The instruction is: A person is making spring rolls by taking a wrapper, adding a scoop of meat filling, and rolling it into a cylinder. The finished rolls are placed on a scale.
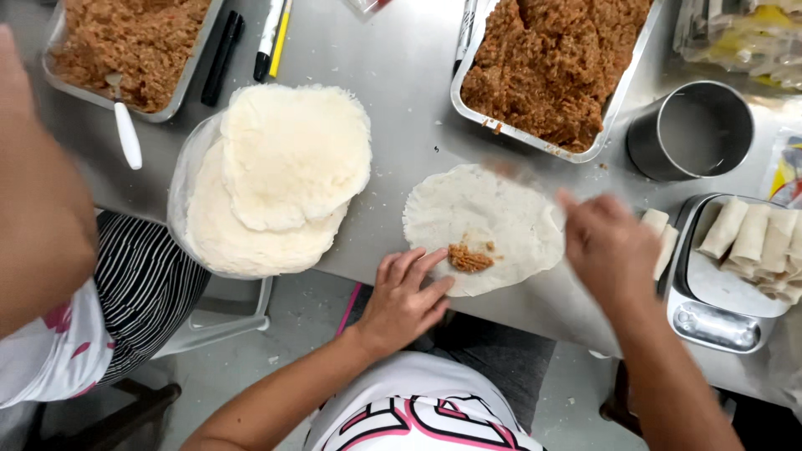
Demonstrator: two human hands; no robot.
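A round white wrapper (489, 221) lies flat on the steel table (401, 75) in front of me, with a small lump of brown filling (469, 259) near its front edge. My left hand (403, 296) rests flat, fingers spread, on the wrapper's front left edge beside the filling. At the wrapper's right edge my right hand (608, 250) is blurred; a faint streak runs from it toward the filling tray, and what it holds cannot be made out.
A foil tray of brown filling (551, 67) sits behind the wrapper. A stack of wrappers (280, 175) lies left. Rolled wrappers (752, 238) fill a dish on a scale at right, near a steel cup (692, 129). Another person's arm (38, 200) and a second filling tray (125, 46) are at far left.
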